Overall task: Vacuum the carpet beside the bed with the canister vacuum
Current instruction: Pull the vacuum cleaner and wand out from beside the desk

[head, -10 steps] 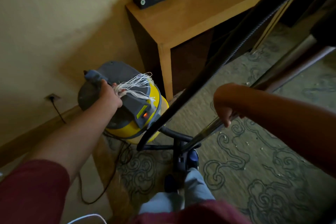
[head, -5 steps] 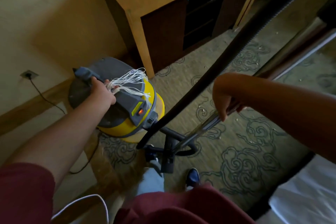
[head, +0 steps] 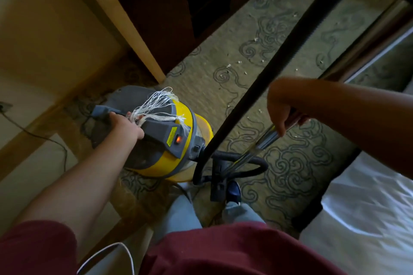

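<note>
Your left hand (head: 125, 126) grips the grey handle (head: 105, 113) on top of the canister vacuum (head: 176, 140), fingers curled round it beside a tuft of white threads (head: 156, 102). The yellow canister stands on the patterned carpet (head: 290, 163), near the leg of the wooden table (head: 134, 31) — its switch (head: 178, 139) glows orange. Your right hand (head: 283, 107) is wrapped round the metal wand (head: 266, 138), which slants down to the floor head (head: 220, 183) just in front of your blue shoe (head: 233, 191). The black hose (head: 288, 51) rises diagonally from the canister between your arms. White crumbs (head: 229, 66) dot the carpet ahead. The bed (head: 368, 207) — white sheet — lies at the right.
</note>
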A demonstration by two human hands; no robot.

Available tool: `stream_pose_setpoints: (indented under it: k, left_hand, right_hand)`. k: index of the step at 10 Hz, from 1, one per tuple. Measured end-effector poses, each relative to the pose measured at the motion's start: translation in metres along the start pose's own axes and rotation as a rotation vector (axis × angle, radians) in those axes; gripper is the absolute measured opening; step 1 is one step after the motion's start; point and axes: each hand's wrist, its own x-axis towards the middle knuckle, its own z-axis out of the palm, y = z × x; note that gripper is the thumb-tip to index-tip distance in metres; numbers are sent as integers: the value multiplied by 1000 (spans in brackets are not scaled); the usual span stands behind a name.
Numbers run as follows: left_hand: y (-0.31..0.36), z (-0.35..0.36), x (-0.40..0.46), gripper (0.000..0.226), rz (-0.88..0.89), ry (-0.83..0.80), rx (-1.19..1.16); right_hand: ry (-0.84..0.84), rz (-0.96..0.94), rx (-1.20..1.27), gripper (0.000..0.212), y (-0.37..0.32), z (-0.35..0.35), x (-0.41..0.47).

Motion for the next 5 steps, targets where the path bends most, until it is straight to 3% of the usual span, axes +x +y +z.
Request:
stream_pose_setpoints:
  k: [1, 2, 3, 4, 5]
  left_hand:
    - [6, 0, 33, 119, -176, -30, -458]
    - [10, -7, 60, 94, -346, -88, -662]
    - [39, -34, 76, 119, -358, -325, -965]
    - [54, -51, 125, 42, -447, -288, -1303]
    - [76, -44, 168, 53, -472, -348, -1409]
  right_hand:
    - [-32, 19, 69, 40, -4, -13, 13]
    - [-85, 30, 135, 37, -15, -36, 26]
    - [-138, 48, 236, 40, -28, -67, 33]
    - [-125, 69, 279, 37, -50, -109, 31]
    - [-121, 60, 303, 35, -72, -147, 45]
